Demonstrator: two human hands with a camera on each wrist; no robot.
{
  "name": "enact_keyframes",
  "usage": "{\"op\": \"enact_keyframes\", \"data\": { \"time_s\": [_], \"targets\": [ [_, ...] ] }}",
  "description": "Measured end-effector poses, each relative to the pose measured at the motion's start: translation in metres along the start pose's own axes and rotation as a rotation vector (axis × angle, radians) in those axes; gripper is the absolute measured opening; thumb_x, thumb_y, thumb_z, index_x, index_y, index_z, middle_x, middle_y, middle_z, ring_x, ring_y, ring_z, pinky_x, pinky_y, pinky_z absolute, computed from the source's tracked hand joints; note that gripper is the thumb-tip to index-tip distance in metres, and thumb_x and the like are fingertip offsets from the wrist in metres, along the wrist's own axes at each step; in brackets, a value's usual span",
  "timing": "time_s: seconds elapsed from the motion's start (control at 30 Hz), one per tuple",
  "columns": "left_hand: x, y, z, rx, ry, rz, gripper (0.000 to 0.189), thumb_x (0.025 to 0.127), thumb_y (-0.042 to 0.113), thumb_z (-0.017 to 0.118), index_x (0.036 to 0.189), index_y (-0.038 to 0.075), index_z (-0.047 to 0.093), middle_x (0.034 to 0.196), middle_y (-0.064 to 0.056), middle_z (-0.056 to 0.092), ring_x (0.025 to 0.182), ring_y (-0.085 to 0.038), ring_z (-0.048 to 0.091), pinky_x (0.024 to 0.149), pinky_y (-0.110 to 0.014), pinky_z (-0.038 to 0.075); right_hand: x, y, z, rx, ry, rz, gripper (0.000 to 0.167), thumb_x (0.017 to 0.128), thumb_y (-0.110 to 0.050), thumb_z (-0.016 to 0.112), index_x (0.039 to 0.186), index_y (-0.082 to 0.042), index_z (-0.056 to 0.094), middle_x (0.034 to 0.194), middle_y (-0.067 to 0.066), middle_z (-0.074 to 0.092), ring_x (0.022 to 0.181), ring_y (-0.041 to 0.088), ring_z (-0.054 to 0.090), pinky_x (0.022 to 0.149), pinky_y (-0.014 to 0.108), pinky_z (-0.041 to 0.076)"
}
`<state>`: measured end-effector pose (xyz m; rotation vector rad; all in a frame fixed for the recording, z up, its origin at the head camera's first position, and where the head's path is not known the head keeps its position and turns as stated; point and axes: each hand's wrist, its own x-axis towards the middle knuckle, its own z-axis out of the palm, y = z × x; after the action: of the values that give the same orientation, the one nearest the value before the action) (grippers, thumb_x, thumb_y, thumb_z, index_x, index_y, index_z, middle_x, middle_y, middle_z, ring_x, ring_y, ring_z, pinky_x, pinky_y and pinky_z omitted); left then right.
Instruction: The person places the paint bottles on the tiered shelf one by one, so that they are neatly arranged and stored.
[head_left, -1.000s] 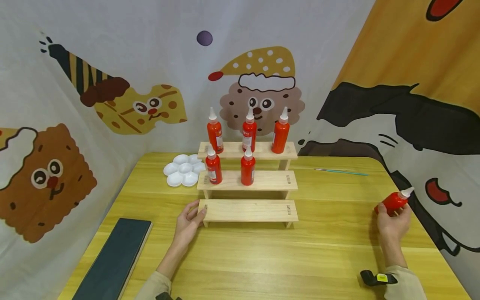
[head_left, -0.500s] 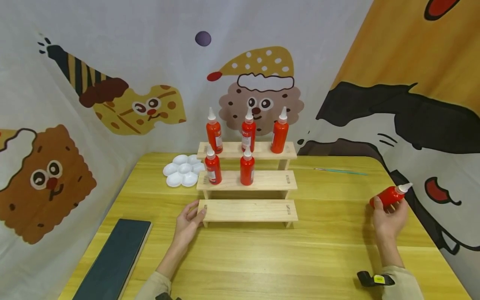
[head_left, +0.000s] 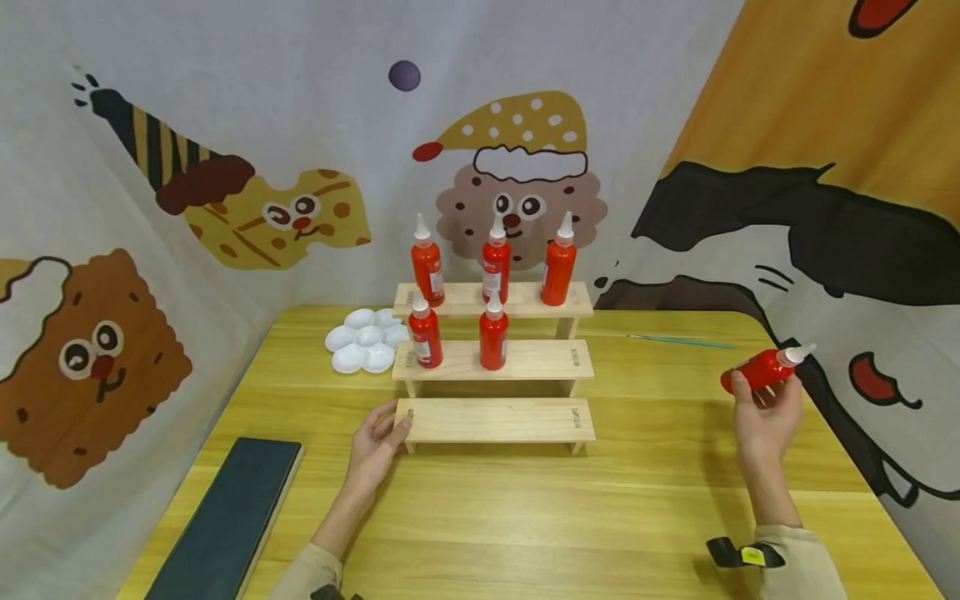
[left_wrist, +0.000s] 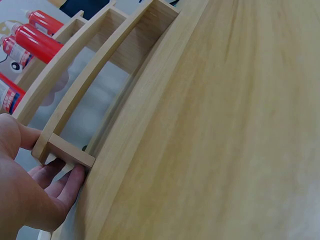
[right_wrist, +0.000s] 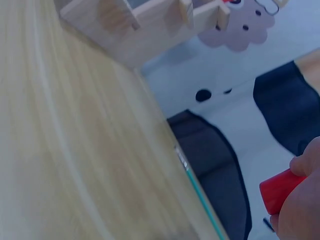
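A three-step wooden display rack [head_left: 495, 421] stands on the table. My left hand [head_left: 378, 446] grips the left end of its lowest step; in the left wrist view the thumb lies on the board and the fingers [left_wrist: 72, 187] lie against the leg. To the right, above the table, my right hand [head_left: 770, 421] holds a red paint bottle [head_left: 761, 370], tilted with its white nozzle pointing right. Its base [right_wrist: 280, 190] shows in the right wrist view. Upright red bottles stand on the rack: three on the top step, including one bottle [head_left: 558, 273] at the right, and two on the middle step.
A white flower-shaped paint palette [head_left: 367, 340] lies left of the rack. A thin teal paintbrush [head_left: 682, 342] lies at the back right. On the left front is a dark flat book-like item [head_left: 228, 517]. A printed cloth [head_left: 315, 83] hangs behind the table.
My right hand has moved left and a little farther back with the red paint bottle, which stays tilted. The left hand has kept its place on the rack.
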<state>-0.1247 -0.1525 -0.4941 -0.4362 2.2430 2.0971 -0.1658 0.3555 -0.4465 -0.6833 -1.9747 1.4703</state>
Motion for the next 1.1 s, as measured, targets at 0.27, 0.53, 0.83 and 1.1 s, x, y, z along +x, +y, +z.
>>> {"op": "enact_keyframes", "data": {
  "time_s": [0.27, 0.53, 0.83, 1.1],
  "targets": [
    [0.0, 0.001, 0.0, -0.008, -0.002, 0.002, 0.053, 0.1, 0.016, 0.064, 0.149, 0.006, 0.045, 0.145, -0.025, 0.055, 0.116, -0.025, 0.066, 0.083, -0.021, 0.059, -0.011, -0.022, 0.009, 0.069, -0.047, -0.07, 0.053, 0.096, -0.015, 0.069, 0.145, -0.025, 0.05, 0.138, -0.002, 0.058, 0.121, 0.014, 0.059, 0.114, 0.033, 0.046],
    [0.0, 0.0, 0.0, -0.03, -0.007, 0.016, 0.054, 0.1, 0.015, 0.064, 0.149, 0.004, 0.044, 0.145, -0.027, 0.054, 0.116, -0.026, 0.067, 0.085, -0.025, 0.061, -0.022, -0.038, 0.019, 0.097, -0.089, -0.133, 0.052, 0.095, -0.013, 0.071, 0.144, -0.022, 0.052, 0.133, -0.003, 0.06, 0.116, 0.01, 0.061, 0.107, 0.025, 0.05],
    [-0.001, 0.002, 0.0, -0.023, -0.016, 0.018, 0.056, 0.101, 0.017, 0.064, 0.151, 0.004, 0.042, 0.147, -0.027, 0.052, 0.12, -0.028, 0.065, 0.088, -0.027, 0.061, -0.036, -0.052, 0.03, 0.129, -0.17, -0.15, 0.052, 0.094, -0.013, 0.072, 0.142, -0.02, 0.054, 0.127, -0.008, 0.062, 0.108, 0.007, 0.061, 0.096, 0.014, 0.053],
    [-0.002, 0.002, 0.0, -0.021, -0.013, 0.019, 0.056, 0.101, 0.015, 0.063, 0.151, 0.003, 0.041, 0.147, -0.028, 0.052, 0.119, -0.029, 0.066, 0.086, -0.025, 0.061, -0.053, -0.065, 0.045, 0.19, -0.253, -0.223, 0.046, 0.094, -0.008, 0.071, 0.138, -0.013, 0.057, 0.12, -0.009, 0.064, 0.105, 0.005, 0.064, 0.089, 0.007, 0.052]
  ]
}}
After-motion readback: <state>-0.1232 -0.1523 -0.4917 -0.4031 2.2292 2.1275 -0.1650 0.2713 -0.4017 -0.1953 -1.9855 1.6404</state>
